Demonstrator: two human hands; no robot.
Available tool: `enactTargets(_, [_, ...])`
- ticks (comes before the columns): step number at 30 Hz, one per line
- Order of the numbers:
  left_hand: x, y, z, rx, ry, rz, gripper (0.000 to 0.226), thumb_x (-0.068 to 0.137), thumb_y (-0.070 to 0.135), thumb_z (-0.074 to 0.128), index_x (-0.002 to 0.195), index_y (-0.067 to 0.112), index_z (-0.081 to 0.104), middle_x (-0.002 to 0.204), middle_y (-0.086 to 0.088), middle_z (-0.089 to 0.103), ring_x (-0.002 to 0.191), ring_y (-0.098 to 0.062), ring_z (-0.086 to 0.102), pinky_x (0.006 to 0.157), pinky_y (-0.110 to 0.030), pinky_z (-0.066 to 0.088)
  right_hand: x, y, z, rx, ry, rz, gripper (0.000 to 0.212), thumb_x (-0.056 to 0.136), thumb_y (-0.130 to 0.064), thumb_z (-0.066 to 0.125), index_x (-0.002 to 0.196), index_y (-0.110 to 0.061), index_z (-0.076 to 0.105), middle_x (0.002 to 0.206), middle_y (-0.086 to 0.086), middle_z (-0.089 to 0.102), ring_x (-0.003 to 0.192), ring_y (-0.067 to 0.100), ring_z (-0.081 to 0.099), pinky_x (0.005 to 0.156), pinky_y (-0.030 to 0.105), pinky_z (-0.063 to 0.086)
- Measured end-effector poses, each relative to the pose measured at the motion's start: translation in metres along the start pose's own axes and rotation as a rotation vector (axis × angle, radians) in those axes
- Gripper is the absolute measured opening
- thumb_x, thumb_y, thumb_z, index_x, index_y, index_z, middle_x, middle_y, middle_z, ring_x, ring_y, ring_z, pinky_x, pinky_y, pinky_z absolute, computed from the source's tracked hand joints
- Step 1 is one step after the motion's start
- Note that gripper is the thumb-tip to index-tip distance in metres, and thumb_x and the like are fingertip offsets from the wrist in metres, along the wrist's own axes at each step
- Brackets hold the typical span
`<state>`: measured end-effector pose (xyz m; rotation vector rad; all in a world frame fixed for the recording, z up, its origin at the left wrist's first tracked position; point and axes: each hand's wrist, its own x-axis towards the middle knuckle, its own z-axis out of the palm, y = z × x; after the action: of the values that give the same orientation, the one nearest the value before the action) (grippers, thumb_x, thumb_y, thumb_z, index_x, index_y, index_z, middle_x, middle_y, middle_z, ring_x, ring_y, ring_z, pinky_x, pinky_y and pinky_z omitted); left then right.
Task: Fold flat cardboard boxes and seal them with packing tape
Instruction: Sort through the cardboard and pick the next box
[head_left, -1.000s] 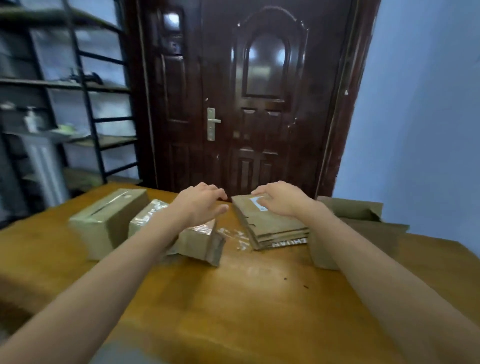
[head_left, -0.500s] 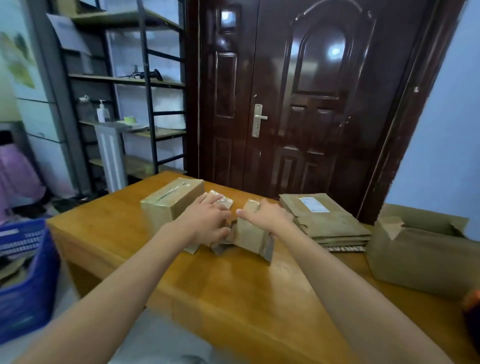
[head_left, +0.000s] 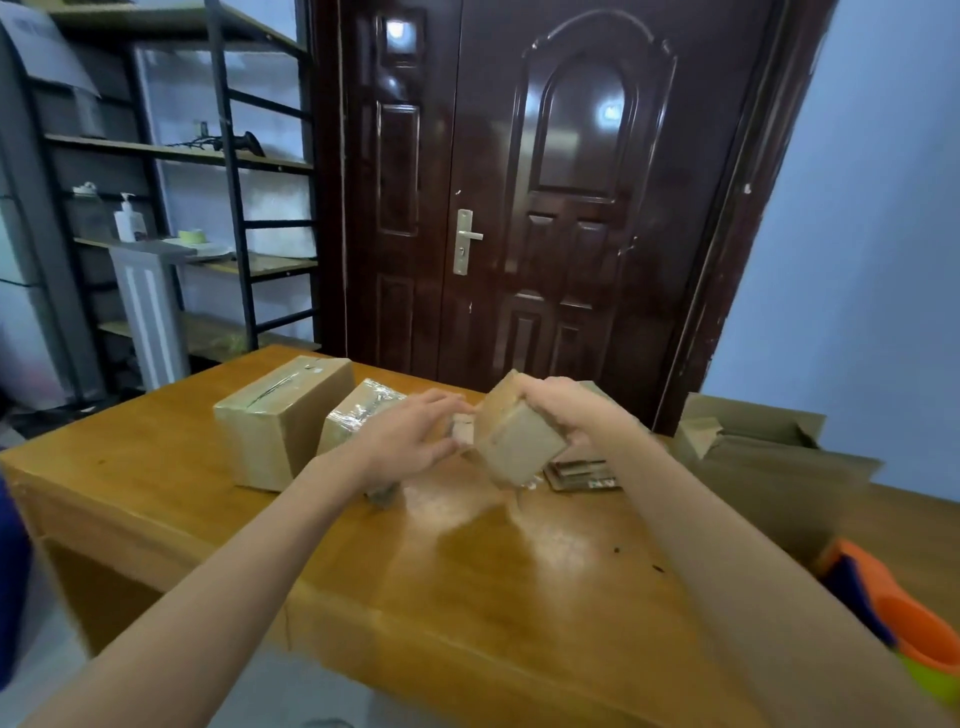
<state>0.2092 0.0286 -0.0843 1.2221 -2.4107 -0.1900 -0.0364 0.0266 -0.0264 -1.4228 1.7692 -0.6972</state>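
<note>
Since a moment ago I'm seeing the small box (head_left: 511, 441) lifted off the table (head_left: 467, 561), tilted. My right hand (head_left: 571, 413) is gripping it, fingertips hidden behind; my left hand (head_left: 410, 436) is touching its blurred side, fingers loosely extended.

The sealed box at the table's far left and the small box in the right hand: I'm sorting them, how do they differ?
The sealed box rests on the table, untouched; the small box is held tilted above it by the right hand. The sealed box looks larger. Both are brown cardboard.
</note>
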Motion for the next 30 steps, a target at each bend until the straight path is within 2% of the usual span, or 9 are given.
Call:
enactTargets(2, [0.003, 0.014, -0.002, -0.074, 0.059, 0.083, 0.049, 0.101, 0.056, 0.058, 0.149, 0.045, 0.051, 0.152, 0.022, 0.049, 0.139, -0.004, 0.043, 0.113, -0.032, 0.039, -0.021, 0.013, -0.033, 0.225, -0.13, 0.069, 0.048, 0.086, -0.047, 0.059, 0.115, -0.009, 0.063, 0.107, 0.014, 0.067, 0.092, 0.031, 0.07, 0.08, 0.047, 0.063])
enactTargets(6, [0.013, 0.063, -0.009, -0.261, 0.099, 0.208, 0.038, 0.105, 0.049, 0.055, 0.142, 0.042, 0.058, 0.132, 0.041, 0.048, 0.125, 0.021, 0.037, 0.101, -0.001, 0.027, -0.064, 0.06, -0.077, 0.433, -0.297, 0.099, 0.04, 0.095, -0.042, 0.049, 0.124, -0.017, 0.06, 0.108, 0.012, 0.064, 0.105, 0.03, 0.065, 0.084, 0.046, 0.062])
enactTargets(10, [0.026, 0.098, 0.013, -0.43, 0.016, 0.238, 0.04, 0.102, 0.021, 0.05, 0.137, 0.034, 0.065, 0.137, 0.021, 0.062, 0.131, 0.007, 0.046, 0.107, -0.014, 0.035, -0.092, 0.119, -0.093, 0.623, -0.302, 0.144, 0.042, 0.097, -0.044, 0.05, 0.132, -0.022, 0.056, 0.108, 0.013, 0.07, 0.109, 0.031, 0.067, 0.093, 0.048, 0.056])
enactTargets(13, [0.036, 0.124, 0.036, -0.339, -0.014, 0.287, 0.038, 0.098, 0.007, 0.066, 0.128, 0.03, 0.069, 0.126, 0.016, 0.069, 0.12, 0.001, 0.057, 0.107, -0.023, 0.047, -0.107, 0.152, -0.097, 0.684, -0.286, 0.191, 0.04, 0.098, -0.044, 0.05, 0.131, -0.02, 0.055, 0.116, 0.016, 0.068, 0.109, 0.035, 0.07, 0.088, 0.051, 0.059])
enactTargets(16, [0.048, 0.143, 0.053, -0.21, 0.004, 0.295, 0.012, 0.099, 0.029, 0.071, 0.11, 0.032, 0.074, 0.106, 0.015, 0.073, 0.102, -0.009, 0.063, 0.092, -0.039, 0.056, -0.117, 0.168, -0.096, 0.516, -0.161, 0.252, 0.042, 0.104, -0.043, 0.047, 0.138, -0.019, 0.052, 0.129, 0.015, 0.063, 0.116, 0.035, 0.066, 0.093, 0.054, 0.059])
enactTargets(20, [0.065, 0.178, 0.069, -0.186, 0.029, 0.325, 0.005, 0.1, 0.031, 0.07, 0.098, 0.029, 0.074, 0.091, 0.014, 0.071, 0.089, -0.015, 0.064, 0.08, -0.038, 0.054, -0.139, 0.178, -0.1, 0.16, 0.335, 0.051, 0.043, 0.108, -0.051, 0.042, 0.133, -0.021, 0.061, 0.117, 0.0, 0.071, 0.107, 0.019, 0.067, 0.096, 0.039, 0.054])
enactTargets(22, [0.078, 0.197, 0.079, -0.206, -0.017, 0.314, 0.01, 0.101, 0.029, 0.068, 0.105, 0.023, 0.075, 0.093, 0.007, 0.073, 0.089, -0.017, 0.064, 0.081, -0.038, 0.054, -0.152, 0.18, -0.104, 0.075, 0.387, -0.072, 0.049, 0.105, -0.061, 0.042, 0.137, -0.025, 0.054, 0.125, -0.008, 0.065, 0.109, 0.011, 0.063, 0.086, 0.028, 0.051])
enactTargets(26, [0.103, 0.222, 0.104, -0.259, -0.086, 0.355, 0.009, 0.098, 0.026, 0.072, 0.104, 0.023, 0.078, 0.094, 0.006, 0.074, 0.09, -0.013, 0.064, 0.083, -0.039, 0.054, -0.149, 0.199, -0.107, -0.343, 0.375, -0.002, 0.092, 0.087, -0.08, 0.055, 0.157, -0.026, 0.03, 0.139, -0.009, 0.055, 0.125, 0.018, 0.059, 0.095, 0.04, 0.057])
enactTargets(30, [0.118, 0.23, 0.128, -0.368, -0.064, 0.218, 0.007, 0.095, 0.031, 0.076, 0.102, 0.028, 0.077, 0.095, 0.01, 0.074, 0.094, -0.011, 0.068, 0.081, -0.031, 0.054, -0.136, 0.224, -0.126, -0.541, 0.371, 0.108, 0.043, 0.096, -0.047, 0.06, 0.127, -0.018, 0.054, 0.097, 0.0, 0.07, 0.079, 0.016, 0.069, 0.066, 0.039, 0.062])
